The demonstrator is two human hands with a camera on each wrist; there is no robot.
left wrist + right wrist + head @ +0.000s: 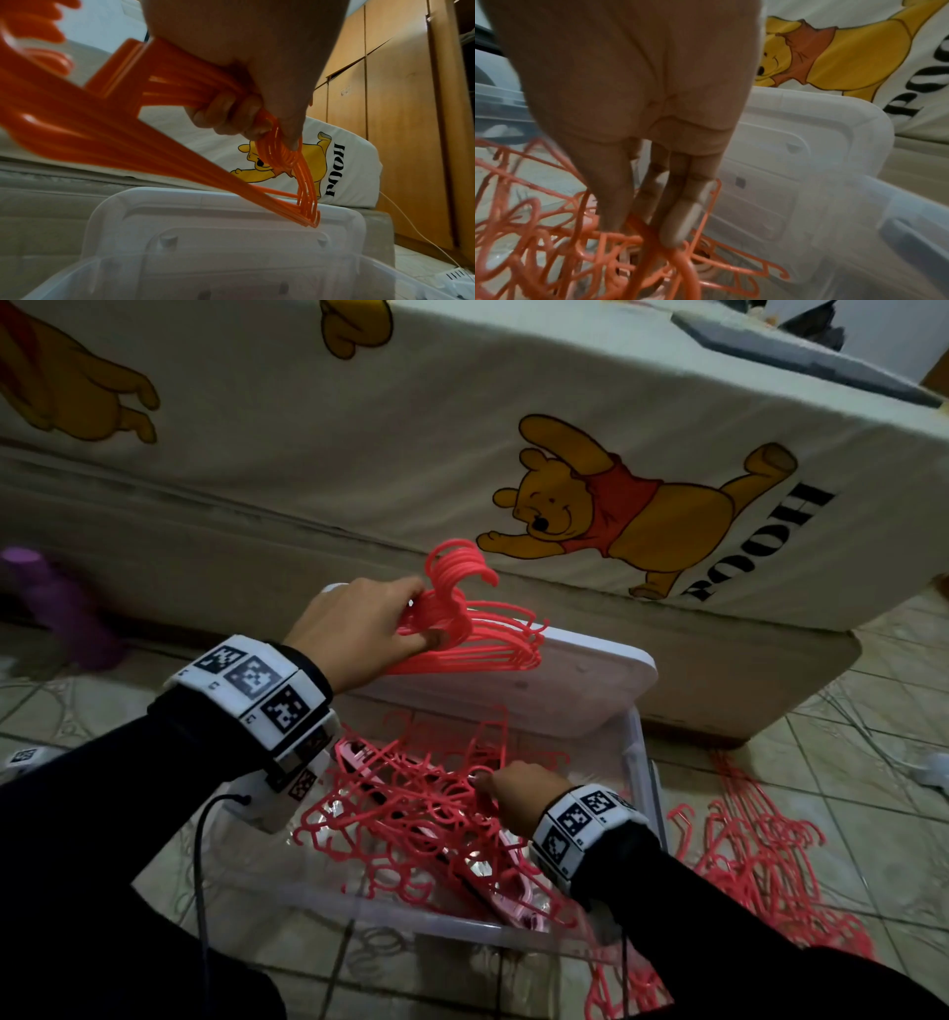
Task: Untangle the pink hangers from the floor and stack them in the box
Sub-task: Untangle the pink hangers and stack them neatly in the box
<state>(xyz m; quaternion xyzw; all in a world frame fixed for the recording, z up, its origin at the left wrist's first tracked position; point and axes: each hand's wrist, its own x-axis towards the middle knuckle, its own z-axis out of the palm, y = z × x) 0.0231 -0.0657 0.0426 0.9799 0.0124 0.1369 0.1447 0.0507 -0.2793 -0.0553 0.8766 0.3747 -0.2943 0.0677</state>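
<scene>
Left hand (354,621) raised over the far end of the box (644,778), fingers and thumb curled round a neat bundle (477,634) of pink hangers, hooks lined up and pointing up toward the bed (287,428). In the left wrist view, same bundle (164,85) clamped under the knuckles, lower bars fanning down toward the lid (231,215).

Right hand (518,796) down inside the box, fingertips (680,227) pinching one hanger out of the tangle (411,819). Tangle (539,233) heaped loose across the bottom of the clear box, hooks and bars crossed every way.

White lid (565,670) propped on edge behind the box, leaning against the bed. More pink hangers (760,865) strewn on the tiled floor (847,762) just to the right of the box. Purple bottle (56,603) on the floor far left, by the bed.
</scene>
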